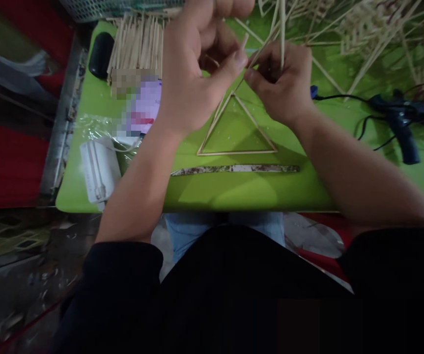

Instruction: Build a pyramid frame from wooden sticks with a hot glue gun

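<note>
Thin pale sticks (281, 29) rise from my right hand (283, 78), whose fingers are curled round them. My left hand (206, 69) is just left of it, thumb and fingers bent round the end of a thin stick (246, 40); the thumb tip nearly meets the right thumb. Just below the hands, a triangle of thin sticks (238, 153) has its apex toward them and its base toward me. Nearer the table's front edge lies a long narrow knife-like strip (241, 168) with a mottled surface.
The green table (234, 194) holds a bundle of sticks (138, 46), a black object (100, 55), a phone-like item (147, 105) and a white power bank (101, 169) on the left. A dark glue-gun-like tool (401, 128) with cables and woven stick frames (366, 29) are on the right.
</note>
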A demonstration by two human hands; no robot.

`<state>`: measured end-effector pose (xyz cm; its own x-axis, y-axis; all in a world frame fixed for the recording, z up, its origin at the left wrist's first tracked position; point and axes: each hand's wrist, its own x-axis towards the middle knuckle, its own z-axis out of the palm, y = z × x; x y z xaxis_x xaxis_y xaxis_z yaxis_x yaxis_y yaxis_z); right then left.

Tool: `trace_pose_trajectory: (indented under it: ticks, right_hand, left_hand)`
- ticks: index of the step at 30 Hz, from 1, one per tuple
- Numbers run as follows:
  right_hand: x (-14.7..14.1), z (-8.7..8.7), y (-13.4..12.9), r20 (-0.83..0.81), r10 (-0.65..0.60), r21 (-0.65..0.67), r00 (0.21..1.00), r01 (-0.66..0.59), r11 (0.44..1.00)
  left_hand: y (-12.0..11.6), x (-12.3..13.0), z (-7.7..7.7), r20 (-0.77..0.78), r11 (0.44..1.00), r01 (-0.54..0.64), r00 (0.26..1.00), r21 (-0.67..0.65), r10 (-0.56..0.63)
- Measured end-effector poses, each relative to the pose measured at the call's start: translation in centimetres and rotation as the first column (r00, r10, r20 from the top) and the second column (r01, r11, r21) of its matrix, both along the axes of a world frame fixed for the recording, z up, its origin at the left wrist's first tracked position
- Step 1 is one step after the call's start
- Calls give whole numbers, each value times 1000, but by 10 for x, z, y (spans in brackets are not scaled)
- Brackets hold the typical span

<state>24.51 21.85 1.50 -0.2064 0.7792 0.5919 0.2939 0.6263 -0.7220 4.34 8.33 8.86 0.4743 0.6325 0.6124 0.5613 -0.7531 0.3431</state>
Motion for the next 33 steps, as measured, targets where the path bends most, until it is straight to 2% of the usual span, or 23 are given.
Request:
trace_pose_trajectory:
  ticks: [3,7,10,12,15,17,22,26,29,31,33]
  right_hand:
    - [-2,-9,10,-17,19,-32,1000,-20,999]
    - [-3,-16,17,8,44,-44,999,-44,998]
    - [-2,-16,15,5,73,-58,997,-72,996]
    - [-3,-15,12,-1,85,-66,996,-85,994]
    - [-4,-13,8,-2,93,-81,996,-93,992]
    - [-4,-10,4,-7,93,-91,996,-93,992]
    - [-3,0,-9,-4,115,-105,993,-115,988]
    - [3,8,-7,-86,88,-118,992,-98,988]
    - [10,11,-3,-174,59,-102,983,-77,992]
    - [13,12,-6,-225,89,-140,970,-123,982]
    - [15,12,-13,-305,111,-232,946,-187,955]
  left_hand:
    - [9,3,-3,55,1000,-11,998,-17,12]
    - [43,3,-18,210,1000,-24,977,-7,25]
    - [63,4,-31,412,989,68,904,128,-115]
    - [66,4,-36,454,982,58,881,179,-134]
    - [64,2,-37,389,995,-67,921,73,33]
    - [64,-1,-38,334,994,-108,937,7,100]
    - [70,-4,-41,290,996,-48,957,77,24]
    - [65,-7,-40,245,990,-104,966,99,78]
    - [64,-9,-39,244,989,-86,968,117,55]
    - [64,-9,-40,245,991,-73,969,111,44]
    - [62,-7,-40,267,991,-86,962,101,56]
